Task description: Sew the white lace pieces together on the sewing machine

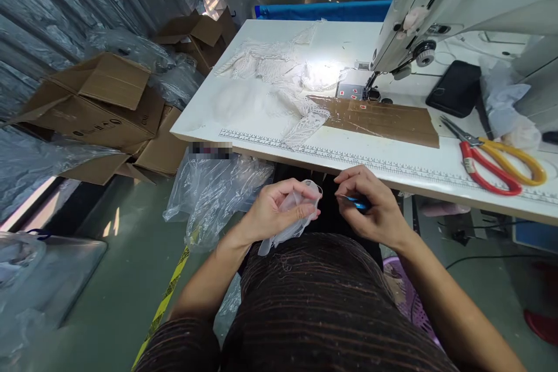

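Observation:
My left hand [285, 209] is closed on a piece of sheer white fabric [293, 231], pinched between thumb and fingers in front of my lap. One end of the fabric hangs below the palm. A short gap to the right, my right hand [370, 206] curls around a small blue-handled tool [358, 203] with a thin metal tip pointing left; its exact kind is mostly hidden by the fingers. Both hands are just below the table's front edge. White lace fabric [305, 122] lies on the white table [196, 110] beyond them, partly beside the sewing machine's presser foot [371, 90].
Scissors [492, 157] with red and yellow handles lie at the table's right, near a black phone [455, 88]. Brown cardboard [383, 122] is taped in front of the needle area. Cardboard boxes [108, 99] and clear plastic bags [213, 186] stand left. A purple basket [407, 290] sits below.

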Available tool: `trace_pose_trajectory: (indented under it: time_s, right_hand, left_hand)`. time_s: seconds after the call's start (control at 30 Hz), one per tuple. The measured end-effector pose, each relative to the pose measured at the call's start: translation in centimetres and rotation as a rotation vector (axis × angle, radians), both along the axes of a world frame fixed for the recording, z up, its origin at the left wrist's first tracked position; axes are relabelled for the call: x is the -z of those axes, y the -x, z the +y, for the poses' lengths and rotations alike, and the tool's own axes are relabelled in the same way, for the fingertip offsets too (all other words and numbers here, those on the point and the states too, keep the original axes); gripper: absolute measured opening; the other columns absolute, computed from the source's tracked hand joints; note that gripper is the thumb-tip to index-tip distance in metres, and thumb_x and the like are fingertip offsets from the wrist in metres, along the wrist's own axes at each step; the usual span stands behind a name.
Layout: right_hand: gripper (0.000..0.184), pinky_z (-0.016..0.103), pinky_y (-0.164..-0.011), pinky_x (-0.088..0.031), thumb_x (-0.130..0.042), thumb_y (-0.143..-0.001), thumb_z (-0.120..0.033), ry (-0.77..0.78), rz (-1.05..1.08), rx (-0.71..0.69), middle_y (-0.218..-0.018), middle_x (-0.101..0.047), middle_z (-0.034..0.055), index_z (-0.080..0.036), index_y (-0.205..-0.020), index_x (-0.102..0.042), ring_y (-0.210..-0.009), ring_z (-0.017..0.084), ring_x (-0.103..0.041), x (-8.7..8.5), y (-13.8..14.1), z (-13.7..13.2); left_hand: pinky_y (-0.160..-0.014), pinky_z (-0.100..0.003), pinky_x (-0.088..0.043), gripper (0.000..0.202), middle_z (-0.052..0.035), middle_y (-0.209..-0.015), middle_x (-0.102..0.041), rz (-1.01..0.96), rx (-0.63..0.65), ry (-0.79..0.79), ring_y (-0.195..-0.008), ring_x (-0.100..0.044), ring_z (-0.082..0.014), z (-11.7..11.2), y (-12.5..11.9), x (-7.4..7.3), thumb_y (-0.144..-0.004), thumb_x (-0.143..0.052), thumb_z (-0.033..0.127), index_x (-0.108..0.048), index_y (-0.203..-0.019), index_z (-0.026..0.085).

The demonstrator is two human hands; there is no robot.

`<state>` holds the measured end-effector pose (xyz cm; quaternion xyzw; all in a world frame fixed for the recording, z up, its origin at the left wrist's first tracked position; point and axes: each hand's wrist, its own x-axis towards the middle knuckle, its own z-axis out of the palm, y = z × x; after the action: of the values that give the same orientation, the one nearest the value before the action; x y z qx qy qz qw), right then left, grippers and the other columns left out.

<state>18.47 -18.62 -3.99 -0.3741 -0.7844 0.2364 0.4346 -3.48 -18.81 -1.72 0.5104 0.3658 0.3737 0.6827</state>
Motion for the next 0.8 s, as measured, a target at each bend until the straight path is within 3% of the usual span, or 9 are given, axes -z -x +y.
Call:
trace_pose_trajectory:
  time_s: [0.2, 0.3, 0.43, 0.53, 0.63, 0.8]
  right_hand:
    - [0.041, 0.03, -0.062, -0.047, -0.065, -0.079, -0.011, -0.075, -0.032, -0.074, -0.108, -0.052, 0.0083, -0.024, -0.118, -0.061, -0.075, 0.014, -0.054, 1.6, 0.7, -0.1]
    - [0.031, 0.028, -0.059, -0.044, -0.062, -0.083, -0.012, -0.039, -0.06, -0.142, -0.108, -0.053, 0.0079, -0.024, -0.111, -0.065, -0.07, 0.012, -0.052, 1.8, 0.7, -0.1]
    - [0.021, 0.031, -0.071, -0.048, -0.062, -0.079, -0.009, 0.081, 0.041, -0.18, -0.102, -0.056, 0.0076, -0.021, -0.095, -0.066, -0.087, 0.017, -0.057, 1.4, 0.7, -0.3]
    - [0.014, 0.034, -0.08, -0.047, -0.061, -0.076, -0.007, 0.248, 0.175, -0.158, -0.094, -0.058, 0.0063, -0.021, -0.078, -0.061, -0.1, 0.022, -0.056, 1.4, 0.7, -0.6]
    - [0.014, 0.035, -0.081, -0.046, -0.056, -0.077, -0.009, 0.418, 0.283, -0.164, -0.093, -0.06, 0.006, -0.021, -0.07, -0.057, -0.1, 0.022, -0.057, 1.8, 1.1, -0.9]
    - [0.011, 0.035, -0.081, -0.046, -0.056, -0.076, -0.01, 0.448, 0.294, -0.091, -0.097, -0.058, 0.0063, -0.02, -0.071, -0.056, -0.094, 0.02, -0.057, 2.3, 2.1, -1.5]
  left_hand:
    - [-0.071, -0.022, -0.059, 0.026, -0.003, -0.088, -0.071, -0.029, 0.057, 0.156, -0.076, -0.072, -0.0139, -0.3, 0.2, 0.2, -0.077, -0.077, 0.018, -0.061, -0.096, 0.013]
    - [-0.074, -0.026, -0.06, 0.03, -0.0034, -0.092, -0.07, -0.035, 0.052, 0.209, -0.077, -0.072, -0.0147, -0.2, 0.5, 0.5, -0.075, -0.079, 0.02, -0.06, -0.097, 0.013]
    - [-0.071, -0.024, -0.058, 0.032, -0.0035, -0.084, -0.07, 0.035, 0.109, 0.223, -0.075, -0.072, -0.0151, 0.1, 0.9, 0.5, -0.076, -0.078, 0.023, -0.06, -0.101, 0.013]
    - [-0.068, -0.022, -0.055, 0.033, -0.0048, -0.082, -0.071, 0.153, 0.14, 0.151, -0.077, -0.071, -0.0152, 0.1, 1.1, 0.5, -0.077, -0.077, 0.025, -0.061, -0.103, 0.012]
    - [-0.069, -0.022, -0.053, 0.035, -0.0054, -0.087, -0.071, 0.248, 0.129, 0.056, -0.077, -0.069, -0.0139, -0.1, 1.1, 0.9, -0.076, -0.077, 0.027, -0.063, -0.104, 0.013]
    - [-0.062, -0.02, -0.048, 0.031, -0.0015, -0.08, -0.066, 0.246, 0.035, -0.01, -0.067, -0.06, -0.0088, -0.3, 0.3, 1.8, -0.075, -0.077, 0.029, -0.063, -0.098, 0.013]
